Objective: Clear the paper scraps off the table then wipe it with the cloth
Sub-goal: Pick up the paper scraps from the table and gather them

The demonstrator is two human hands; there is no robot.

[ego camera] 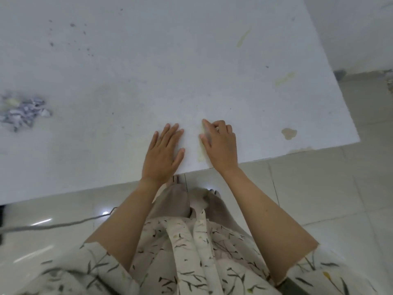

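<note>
The white table [148,81] fills the upper part of the view. A heap of torn bluish-white paper scraps [23,112] lies at its far left edge of view. My left hand [162,153] rests flat on the table near the front edge, fingers spread, holding nothing. My right hand [221,143] sits just to its right, with fingers curled and fingertips pressed on the table; whether a small pale scrap is under them I cannot tell. No cloth is in view.
Small dark specks [72,25] dot the far left of the table. Yellowish-brown stains [289,133] mark its right side and front edge. The table's right corner meets a tiled floor [319,188]. A grey cable [53,225] runs across the floor at left.
</note>
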